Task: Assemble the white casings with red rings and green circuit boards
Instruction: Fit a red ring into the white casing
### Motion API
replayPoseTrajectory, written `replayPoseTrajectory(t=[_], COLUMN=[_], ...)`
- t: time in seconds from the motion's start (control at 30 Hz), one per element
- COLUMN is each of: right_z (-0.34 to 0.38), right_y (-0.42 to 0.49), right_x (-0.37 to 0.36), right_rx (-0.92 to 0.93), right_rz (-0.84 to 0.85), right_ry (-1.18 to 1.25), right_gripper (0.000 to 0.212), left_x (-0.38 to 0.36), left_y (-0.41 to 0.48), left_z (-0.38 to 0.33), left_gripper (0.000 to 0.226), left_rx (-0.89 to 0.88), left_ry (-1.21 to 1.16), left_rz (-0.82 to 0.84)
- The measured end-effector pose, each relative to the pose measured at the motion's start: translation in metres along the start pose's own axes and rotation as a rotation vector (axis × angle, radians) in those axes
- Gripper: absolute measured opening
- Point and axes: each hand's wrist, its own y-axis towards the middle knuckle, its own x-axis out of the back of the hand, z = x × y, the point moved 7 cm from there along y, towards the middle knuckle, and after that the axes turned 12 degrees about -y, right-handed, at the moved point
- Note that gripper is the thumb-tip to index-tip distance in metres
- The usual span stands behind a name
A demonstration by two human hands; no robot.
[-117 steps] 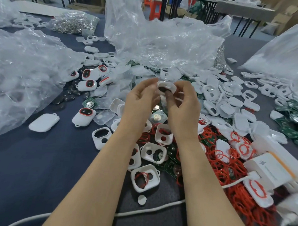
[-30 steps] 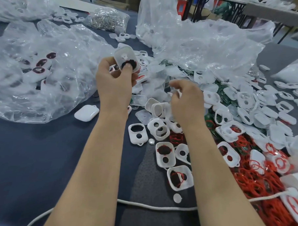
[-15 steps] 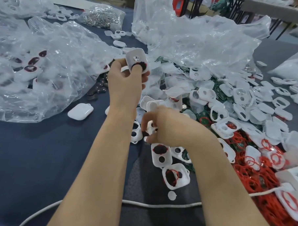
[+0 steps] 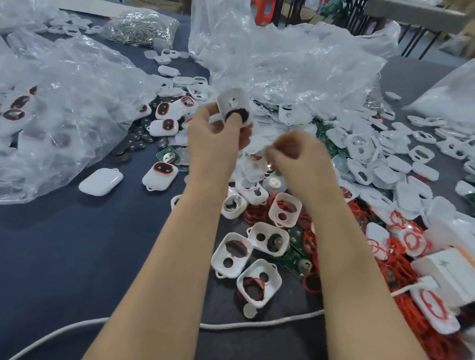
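Note:
My left hand (image 4: pixel 213 140) holds a white casing (image 4: pixel 229 102) upright above the table, thumb pressed on a dark oval insert with a red rim in its lower opening. My right hand (image 4: pixel 302 155) hovers just to its right, blurred, with fingers curled together; whether they pinch anything is unclear. Below the hands lie several open white casings (image 4: pixel 231 254), some with red rings inside. Loose red rings (image 4: pixel 425 337) are heaped at the right, and green circuit boards (image 4: pixel 295 253) show among them.
Crumpled clear plastic bags lie at left (image 4: pixel 57 112) and behind the hands (image 4: pixel 277 59). Assembled casings (image 4: pixel 160 175) and a closed white shell (image 4: pixel 101 180) sit left of my arms. A white cable (image 4: pixel 251 326) crosses near me. A white box (image 4: pixel 444 270) stands at right.
My right hand has come up from the pile of casings to beside the left hand. The left hand still holds the same casing at about the same height.

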Motion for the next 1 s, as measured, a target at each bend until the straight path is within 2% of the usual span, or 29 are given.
replayPoseTrajectory(t=[0.07, 0.17, 0.47, 0.63, 0.73, 0.9, 1.0], right_z=[-0.019, -0.027, -0.035, -0.036, -0.034, -0.027, -0.023], right_y=[0.003, 0.005, 0.008, 0.008, 0.005, 0.002, 0.000], right_x=[0.021, 0.023, 0.016, 0.009, 0.015, 0.025, 0.028], right_rx=[-0.087, -0.096, -0.079, -0.149, -0.115, -0.054, -0.015], right_rz=[-0.152, -0.167, -0.216, -0.141, -0.219, -0.336, -0.350], right_ry=[0.197, 0.407, 0.460, 0.744, 0.595, 0.312, 0.263], right_gripper=[0.013, 0.013, 0.017, 0.008, 0.006, 0.009, 0.010], left_x=[-0.009, -0.020, -0.019, -0.019, -0.021, -0.025, -0.028], left_y=[-0.005, -0.011, -0.011, -0.012, -0.013, -0.015, -0.017], left_z=[0.019, 0.046, 0.053, 0.050, 0.047, 0.041, 0.038], left_gripper=[0.018, 0.019, 0.018, 0.016, 0.015, 0.026, 0.036], left_rx=[0.066, 0.137, 0.138, 0.116, 0.063, -0.032, -0.110], left_ry=[0.053, 0.169, 0.227, 0.267, 0.369, 0.505, 0.610], left_rz=[0.082, 0.189, 0.212, 0.217, 0.224, 0.267, 0.303])
